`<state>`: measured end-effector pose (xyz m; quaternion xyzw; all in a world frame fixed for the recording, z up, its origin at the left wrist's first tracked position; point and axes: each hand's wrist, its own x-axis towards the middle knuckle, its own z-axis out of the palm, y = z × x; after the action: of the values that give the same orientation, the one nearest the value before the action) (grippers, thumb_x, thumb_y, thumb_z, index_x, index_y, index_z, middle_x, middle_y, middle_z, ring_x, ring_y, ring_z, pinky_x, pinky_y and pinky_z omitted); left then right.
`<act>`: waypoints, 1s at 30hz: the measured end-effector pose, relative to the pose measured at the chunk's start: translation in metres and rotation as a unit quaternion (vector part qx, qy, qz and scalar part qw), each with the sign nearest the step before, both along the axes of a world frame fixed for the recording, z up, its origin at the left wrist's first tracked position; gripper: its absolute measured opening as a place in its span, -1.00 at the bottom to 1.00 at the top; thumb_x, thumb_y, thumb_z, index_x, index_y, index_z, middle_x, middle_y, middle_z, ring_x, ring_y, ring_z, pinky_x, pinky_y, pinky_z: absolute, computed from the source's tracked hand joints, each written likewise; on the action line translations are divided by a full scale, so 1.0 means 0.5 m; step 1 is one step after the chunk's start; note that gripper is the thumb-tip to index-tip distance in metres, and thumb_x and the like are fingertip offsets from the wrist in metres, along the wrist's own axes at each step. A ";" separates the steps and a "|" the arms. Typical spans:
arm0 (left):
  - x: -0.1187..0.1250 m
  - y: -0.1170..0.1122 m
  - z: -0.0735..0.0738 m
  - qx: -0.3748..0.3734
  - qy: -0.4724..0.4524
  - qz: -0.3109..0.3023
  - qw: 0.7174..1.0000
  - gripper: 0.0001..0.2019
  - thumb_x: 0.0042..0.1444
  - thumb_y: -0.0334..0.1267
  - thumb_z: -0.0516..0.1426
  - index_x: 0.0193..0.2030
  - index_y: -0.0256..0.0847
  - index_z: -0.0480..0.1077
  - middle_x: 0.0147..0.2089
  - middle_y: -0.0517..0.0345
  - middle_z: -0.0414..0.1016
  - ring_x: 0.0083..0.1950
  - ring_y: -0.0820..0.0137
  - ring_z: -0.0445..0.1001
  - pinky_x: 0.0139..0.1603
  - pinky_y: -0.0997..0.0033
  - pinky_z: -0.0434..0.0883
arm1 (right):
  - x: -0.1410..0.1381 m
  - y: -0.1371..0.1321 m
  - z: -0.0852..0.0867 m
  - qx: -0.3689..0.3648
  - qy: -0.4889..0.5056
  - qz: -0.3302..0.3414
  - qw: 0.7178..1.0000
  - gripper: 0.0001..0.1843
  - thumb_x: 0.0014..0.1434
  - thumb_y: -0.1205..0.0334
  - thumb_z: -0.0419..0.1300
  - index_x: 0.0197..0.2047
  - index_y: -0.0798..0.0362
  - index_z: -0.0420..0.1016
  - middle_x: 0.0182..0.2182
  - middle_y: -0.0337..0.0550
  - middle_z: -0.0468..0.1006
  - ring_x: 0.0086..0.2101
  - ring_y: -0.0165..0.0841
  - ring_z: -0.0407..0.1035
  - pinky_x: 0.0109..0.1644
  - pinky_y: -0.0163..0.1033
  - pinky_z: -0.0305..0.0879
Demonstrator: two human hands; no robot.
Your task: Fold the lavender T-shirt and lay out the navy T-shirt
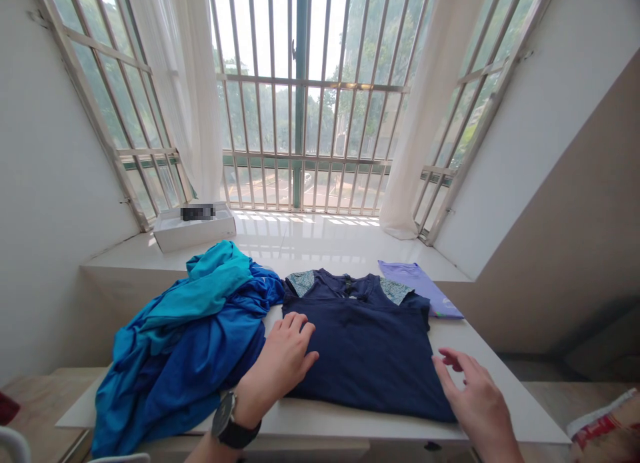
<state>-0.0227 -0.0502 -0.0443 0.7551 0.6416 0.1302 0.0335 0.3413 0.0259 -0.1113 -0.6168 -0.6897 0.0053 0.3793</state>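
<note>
A navy T-shirt [365, 356] with patterned shoulder panels lies folded on the white tabletop, its collar toward the window and its lower part doubled over the front. My left hand [287, 356], a black watch on the wrist, rests at the shirt's left edge with fingers spread and holds nothing. Beside the right edge is my right hand [475, 389]; its fingers are curved and apart, the thumb tip close to the fabric. Whether that thumb touches the cloth is unclear. To the left, a crumpled heap of blue and teal clothes [190, 343] hangs over the table's front edge.
A folded lavender garment [420, 286] lies beyond the shirt's right shoulder. On the white windowsill [310, 239] stands an open white box [197, 233]. Barred windows and white curtains [200, 103] close off the back. A red-and-clear package [607, 426] sits at lower right.
</note>
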 end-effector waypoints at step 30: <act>-0.004 0.185 -0.143 0.066 -0.001 -0.014 0.998 -0.43 0.30 0.12 -0.03 0.35 -0.11 0.19 0.34 -0.12 0.24 0.37 0.01 0.12 0.37 -0.14 -0.03 | -0.425 0.176 0.072 -0.147 -0.024 0.224 0.963 -0.69 0.29 0.15 0.02 0.01 0.02 0.44 -0.34 -0.17 0.62 -0.32 -0.28 0.51 -0.24 -0.26 0.28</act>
<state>-0.0247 0.0423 -0.1157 0.7643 0.6212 0.1724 -0.0139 0.1290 0.1139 -0.0752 -0.4959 -0.8104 0.1769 0.2569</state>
